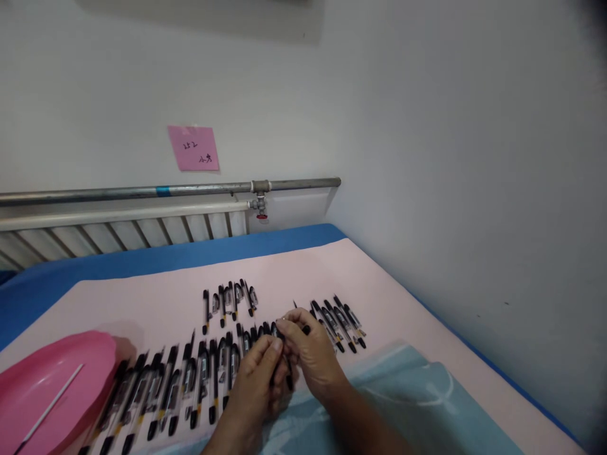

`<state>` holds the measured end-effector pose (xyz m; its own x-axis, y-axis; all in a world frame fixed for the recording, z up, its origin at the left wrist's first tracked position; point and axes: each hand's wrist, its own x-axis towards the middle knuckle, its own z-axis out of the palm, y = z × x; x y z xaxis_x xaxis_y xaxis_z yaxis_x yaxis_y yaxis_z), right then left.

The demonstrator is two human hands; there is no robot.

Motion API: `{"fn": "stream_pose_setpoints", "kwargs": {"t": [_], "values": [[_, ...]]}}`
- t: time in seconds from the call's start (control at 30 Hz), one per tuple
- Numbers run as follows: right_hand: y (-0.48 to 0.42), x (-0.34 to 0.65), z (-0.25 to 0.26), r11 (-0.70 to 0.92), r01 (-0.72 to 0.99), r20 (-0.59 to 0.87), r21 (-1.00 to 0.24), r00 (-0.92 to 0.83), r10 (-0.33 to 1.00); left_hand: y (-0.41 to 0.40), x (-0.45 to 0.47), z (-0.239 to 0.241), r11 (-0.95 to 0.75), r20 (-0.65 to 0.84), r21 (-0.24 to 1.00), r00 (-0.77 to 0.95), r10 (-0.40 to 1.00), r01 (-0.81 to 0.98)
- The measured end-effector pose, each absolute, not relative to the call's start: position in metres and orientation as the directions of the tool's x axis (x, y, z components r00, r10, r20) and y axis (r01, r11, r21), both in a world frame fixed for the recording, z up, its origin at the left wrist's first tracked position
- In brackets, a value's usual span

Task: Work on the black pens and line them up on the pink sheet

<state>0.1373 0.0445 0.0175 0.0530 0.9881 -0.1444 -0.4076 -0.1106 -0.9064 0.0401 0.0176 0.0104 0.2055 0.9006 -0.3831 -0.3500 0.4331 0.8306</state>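
Observation:
Both my hands meet over a row of black pens (190, 379) laid side by side on a pale pink sheet (408, 316). My left hand (258, 376) and my right hand (310, 354) are closed together on one black pen (288, 373), fingertips pinching its upper end. A second, shorter row of pens (230, 300) lies farther back. Another small group of pens (339, 322) lies just right of my right hand.
A pink tray (42, 385) holding a thin white stick sits at the near left. A light blue cloth (403, 404) covers the near right of the table. Blue table edge (156, 256), a radiator, a pipe and a white wall with a pink note (193, 147) lie beyond.

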Motion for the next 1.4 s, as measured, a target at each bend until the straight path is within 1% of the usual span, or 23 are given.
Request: {"fn": "stream_pose_setpoints", "kwargs": {"t": [0.17,0.23,0.33,0.4,0.5,0.53,0.67,0.83,1.0,1.13,1.3,1.4], "values": [[0.0443,0.1384,0.0159,-0.169,-0.439,-0.154,-0.883,-0.069,0.986,0.0192,0.0386,0.0079,0.420,-0.371,0.850,0.205,0.906,-0.317],[0.0446,0.1384,0.0154,-0.153,-0.423,-0.147,-0.893,-0.046,0.988,0.0204,0.0380,0.0062,0.412,-0.364,0.860,0.205,0.909,-0.301],[0.0443,0.1379,0.0154,-0.111,-0.374,-0.134,-0.921,0.037,0.990,0.0213,0.0380,0.0038,0.386,-0.339,0.881,0.204,0.918,-0.275],[0.0436,0.1378,0.0162,-0.125,-0.384,-0.143,-0.915,0.018,0.990,0.0211,0.0381,0.0035,0.389,-0.344,0.881,0.201,0.917,-0.270],[0.0434,0.1380,0.0171,-0.175,-0.418,-0.161,-0.891,-0.068,0.985,0.0204,0.0377,0.0050,0.407,-0.369,0.873,0.182,0.911,-0.270],[0.0436,0.1380,0.0171,-0.177,-0.421,-0.164,-0.890,-0.067,0.984,0.0204,0.0375,0.0055,0.404,-0.368,0.875,0.177,0.913,-0.266],[0.0445,0.1377,0.0161,-0.125,-0.382,-0.146,-0.915,0.025,0.989,0.0210,0.0367,0.0059,0.386,-0.348,0.889,0.182,0.920,-0.247],[0.0437,0.1379,0.0168,-0.147,-0.386,-0.151,-0.911,-0.020,0.988,0.0219,0.0361,0.0057,0.408,-0.368,0.880,0.196,0.909,-0.243],[0.0443,0.1392,0.0168,-0.133,-0.385,-0.155,-0.913,0.027,0.988,0.0214,0.0366,0.0016,0.374,-0.331,0.899,0.206,0.921,-0.228],[0.0455,0.1406,0.0161,-0.158,-0.416,-0.149,-0.895,-0.055,0.987,0.0211,0.0365,0.0019,0.407,-0.366,0.885,0.202,0.908,-0.226],[0.0452,0.1385,0.0126,-0.151,-0.389,-0.169,-0.909,0.011,0.986,0.0209,0.0364,0.0038,0.390,-0.352,0.896,0.196,0.915,-0.210],[0.0465,0.1387,0.0122,-0.143,-0.425,-0.161,-0.894,0.007,0.987,0.0212,0.0371,0.0011,0.392,-0.352,0.897,0.204,0.913,-0.204]]}}
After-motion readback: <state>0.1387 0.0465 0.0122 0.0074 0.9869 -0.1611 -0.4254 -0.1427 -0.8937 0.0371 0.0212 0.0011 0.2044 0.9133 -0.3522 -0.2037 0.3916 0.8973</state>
